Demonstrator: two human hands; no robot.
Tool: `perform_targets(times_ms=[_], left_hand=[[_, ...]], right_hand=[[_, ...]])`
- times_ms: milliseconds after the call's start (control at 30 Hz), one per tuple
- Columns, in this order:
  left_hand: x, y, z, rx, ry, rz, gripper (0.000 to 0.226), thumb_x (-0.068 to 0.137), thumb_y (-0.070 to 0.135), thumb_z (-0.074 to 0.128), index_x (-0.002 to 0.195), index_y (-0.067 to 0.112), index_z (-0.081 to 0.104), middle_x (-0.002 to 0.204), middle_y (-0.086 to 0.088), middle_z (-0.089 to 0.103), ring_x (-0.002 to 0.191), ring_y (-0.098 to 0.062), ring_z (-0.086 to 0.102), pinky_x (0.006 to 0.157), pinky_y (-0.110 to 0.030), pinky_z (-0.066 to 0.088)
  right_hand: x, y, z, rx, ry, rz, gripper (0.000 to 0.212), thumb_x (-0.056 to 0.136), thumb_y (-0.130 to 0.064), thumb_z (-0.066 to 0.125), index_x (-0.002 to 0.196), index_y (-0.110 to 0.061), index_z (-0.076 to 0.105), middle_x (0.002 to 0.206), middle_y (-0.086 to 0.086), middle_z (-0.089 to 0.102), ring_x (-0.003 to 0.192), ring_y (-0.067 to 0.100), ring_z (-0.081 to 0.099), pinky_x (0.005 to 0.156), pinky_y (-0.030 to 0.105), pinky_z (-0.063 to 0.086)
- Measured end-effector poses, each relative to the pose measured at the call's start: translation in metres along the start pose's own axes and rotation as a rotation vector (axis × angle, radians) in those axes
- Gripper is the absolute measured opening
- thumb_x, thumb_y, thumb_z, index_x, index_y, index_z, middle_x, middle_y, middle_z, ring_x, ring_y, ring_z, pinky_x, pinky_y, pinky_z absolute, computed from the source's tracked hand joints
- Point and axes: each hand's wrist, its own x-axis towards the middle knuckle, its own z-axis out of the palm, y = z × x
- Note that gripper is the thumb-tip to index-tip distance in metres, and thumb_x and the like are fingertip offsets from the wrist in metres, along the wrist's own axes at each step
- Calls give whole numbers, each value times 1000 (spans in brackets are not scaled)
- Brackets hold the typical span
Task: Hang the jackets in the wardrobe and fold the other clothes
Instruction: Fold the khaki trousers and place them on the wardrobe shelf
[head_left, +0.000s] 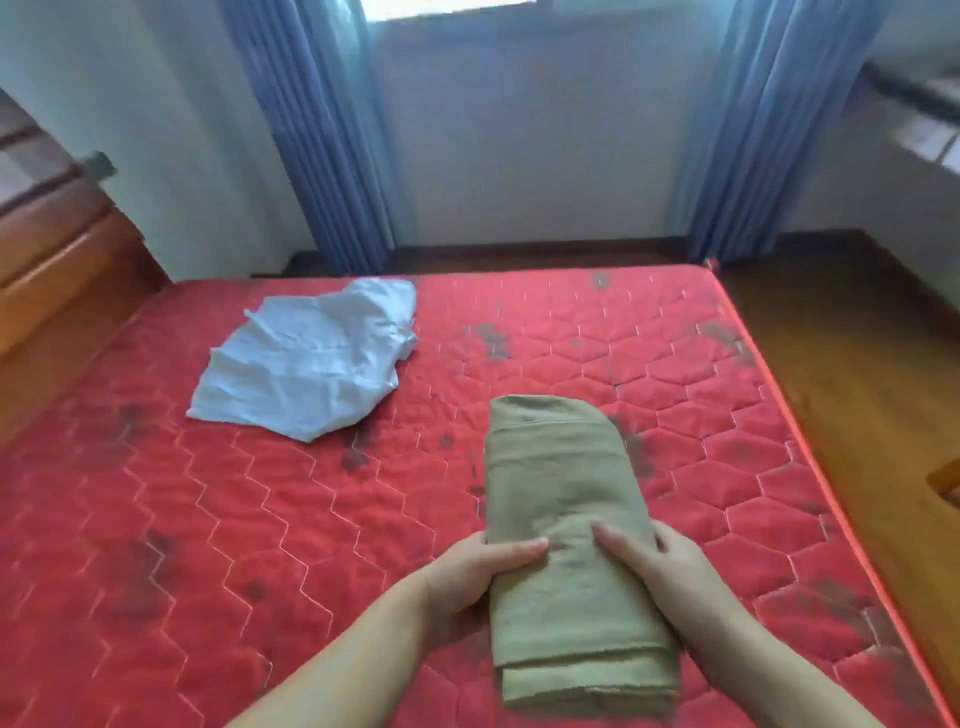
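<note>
**Both hands gripping a folded khaki garment on a red mattress**

The left hand (480, 569) and right hand (657, 564) reach forward from the near edge, forearms converging. Each clasps one long side of the folded khaki garment (566, 499) about midway along its length: thumbs lie on top, pointing toward each other and nearly meeting, while the remaining fingers curl under the edges. The garment is a narrow, layered bundle lying lengthwise away from the person, its stacked hems showing at the near end. It rests on a red quilted mattress (208, 545) with a hexagonal stitch pattern and dark stains. Farther back and to the left lies a crumpled white garment (306, 364), well apart from the khaki one. Beyond the mattress, blue curtains (322, 156) frame a window; a wooden headboard (57, 249) stands at left, wooden flooring (857, 364) at right.
</note>
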Motion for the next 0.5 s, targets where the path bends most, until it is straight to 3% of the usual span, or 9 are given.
perform_targets(times_ms=[67, 133, 300, 500], left_hand=[[-27, 36, 3, 0, 100, 124, 57, 70, 28, 81, 120, 5, 66, 121, -17, 67, 114, -34, 63, 106, -50, 44], [-58, 67, 10, -74, 183, 235, 65, 67, 28, 83, 123, 2, 64, 120, -18, 68, 115, -35, 63, 106, -49, 45], [-148, 138, 22, -392, 233, 478, 44, 84, 26, 71, 119, 1, 67, 123, -18, 67, 115, -31, 64, 107, -47, 42], [-271, 150, 35, -604, 506, 722, 38, 76, 26, 67, 107, 4, 74, 113, -17, 71, 100, -29, 70, 92, -41, 53]], right_hand=[[-19, -34, 21, -3, -35, -39, 75, 46, -49, 92, 106, -9, 68, 93, 5, 77, 88, 21, 73, 84, 39, 57], [-37, -68, 39, -13, -23, -128, 71, 40, -46, 86, 101, -11, 70, 89, 5, 77, 87, 22, 73, 82, 39, 56], [-77, -159, 74, -42, -158, -298, 63, 40, -32, 85, 99, -13, 72, 89, 11, 76, 81, 27, 73, 74, 36, 54], [-134, -212, 107, -243, -502, -330, 68, 41, -25, 94, 104, -14, 72, 92, 11, 76, 84, 27, 74, 77, 36, 55]])
